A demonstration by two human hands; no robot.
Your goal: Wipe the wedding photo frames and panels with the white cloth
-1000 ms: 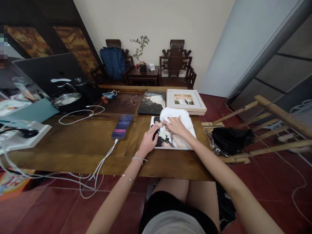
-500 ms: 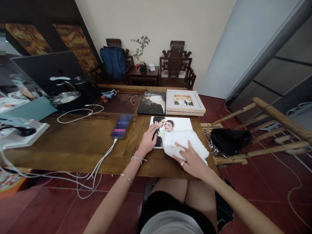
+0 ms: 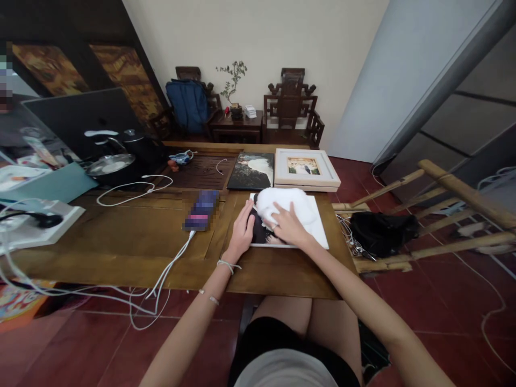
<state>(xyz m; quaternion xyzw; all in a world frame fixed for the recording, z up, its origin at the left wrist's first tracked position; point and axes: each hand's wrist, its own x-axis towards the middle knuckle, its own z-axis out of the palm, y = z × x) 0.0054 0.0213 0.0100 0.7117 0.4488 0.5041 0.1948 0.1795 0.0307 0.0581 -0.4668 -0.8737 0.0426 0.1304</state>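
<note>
A white-edged photo panel (image 3: pixel 320 228) lies flat near the front right of the wooden table. My left hand (image 3: pixel 242 230) rests along its left edge, fingers stretched out and together, thumb apart. With fingers spread, my right hand (image 3: pixel 289 224) presses a fluffy white cloth (image 3: pixel 304 207) down onto the panel. The cloth hides most of the picture; a dark lower-left part of it shows. Just behind lie a dark photo panel (image 3: pixel 250 169) and a white picture frame (image 3: pixel 332 166).
Left of my hands lies a blurred phone (image 3: pixel 201 209) with a white cable. Farther left stand a kettle (image 3: pixel 141 145), a laptop (image 3: pixel 80 118), a teal box (image 3: pixel 68 185) and a power strip (image 3: pixel 66 231). A bamboo rack (image 3: pixel 387 258) with a black bag (image 3: pixel 381 234) is right of the table.
My right hand has slid the white cloth left and away from me, over the faces in the picture. My left hand has shifted slightly left and toward me, to the panel's edge.
</note>
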